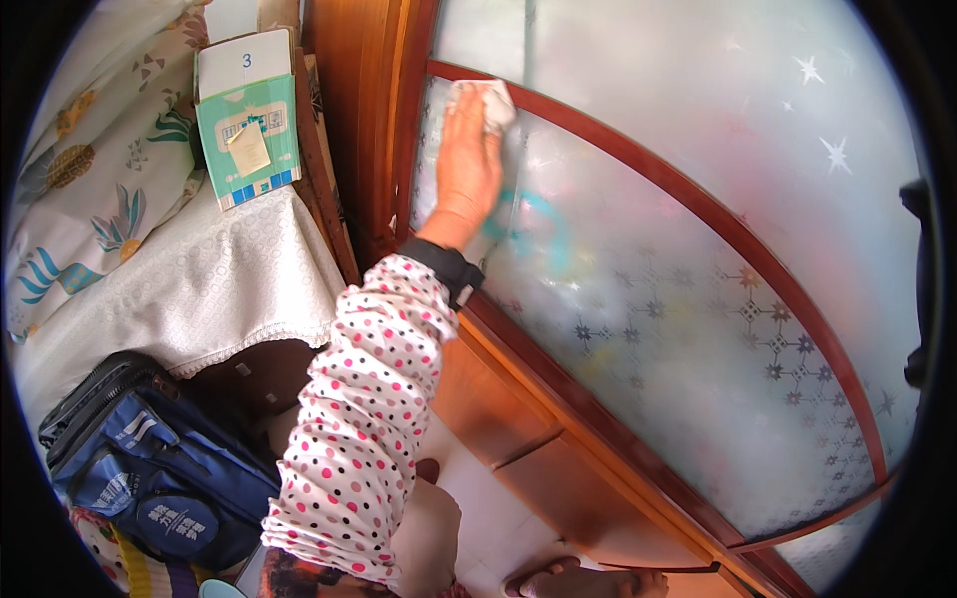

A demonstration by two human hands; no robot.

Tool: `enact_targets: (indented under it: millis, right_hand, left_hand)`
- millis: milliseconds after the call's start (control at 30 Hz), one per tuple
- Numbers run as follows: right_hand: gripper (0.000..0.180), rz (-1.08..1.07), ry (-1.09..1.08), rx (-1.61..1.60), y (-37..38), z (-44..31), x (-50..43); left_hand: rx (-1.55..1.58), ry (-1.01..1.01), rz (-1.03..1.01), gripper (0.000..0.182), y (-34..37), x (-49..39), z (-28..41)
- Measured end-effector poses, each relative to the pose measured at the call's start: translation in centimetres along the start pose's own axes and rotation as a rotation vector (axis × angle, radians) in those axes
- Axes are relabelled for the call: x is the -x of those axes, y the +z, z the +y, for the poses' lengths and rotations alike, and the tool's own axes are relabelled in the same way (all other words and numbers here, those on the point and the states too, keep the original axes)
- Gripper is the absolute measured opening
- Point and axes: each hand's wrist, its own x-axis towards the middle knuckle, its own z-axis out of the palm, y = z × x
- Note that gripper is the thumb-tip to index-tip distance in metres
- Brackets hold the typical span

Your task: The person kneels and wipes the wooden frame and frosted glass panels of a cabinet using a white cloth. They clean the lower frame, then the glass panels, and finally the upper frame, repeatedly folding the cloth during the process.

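Note:
My left hand [469, 161] is pressed flat on a white cloth [499, 105], its fingers spread over it. The cloth lies against a frosted glass panel [598, 224] with printed stars, just below a curved red-brown wooden strip [650, 173]. A sleeve cover with coloured dots [366, 418] covers my forearm, and a black band [442, 267] circles the wrist. Turquoise marks [549, 224] show on the panel below the hand. Part of what looks like my right hand [652, 581] is at the bottom edge, in shadow beside a trouser leg; its fingers are mostly hidden.
Left of the panel, a green and white box [250, 142] stands on a surface draped with a pale lace-edged cloth [224, 276]. A patterned fabric [97, 172] hangs behind. Lower left is a blue bag [172, 456] bearing writing. Wooden drawer fronts [591, 486] run beneath the glass.

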Motion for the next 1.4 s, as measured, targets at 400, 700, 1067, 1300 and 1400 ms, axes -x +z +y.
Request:
enact_targets:
  millis: [400,700,1067,1300,1400]
  right_hand:
    - [0.029,-0.036,-0.018,0.053,0.3,-1.6,-1.6]
    - [0.029,0.031,-0.056,-0.024,-0.6,-1.4,-0.7]
    - [0.024,0.046,0.021,-0.018,-0.5,-0.6,0.6]
    - [0.026,0.101,0.046,-0.081,0.0,-1.7,0.4]
    - [0.027,0.106,0.055,-0.098,-0.2,-1.6,1.1]
  left_hand:
    - [-0.314,-0.143,-0.140,0.043,-1.6,-4.6,-6.2]
    - [-0.277,-0.071,-0.208,0.043,-2.4,0.3,-8.9]
    - [-0.278,-0.394,-0.403,0.027,-2.6,18.2,-15.1]
    - [-0.281,-0.359,-0.492,0.021,-3.0,19.1,-9.1]
    - [-0.202,-0.361,-0.485,0.021,-3.1,21.0,-4.4]
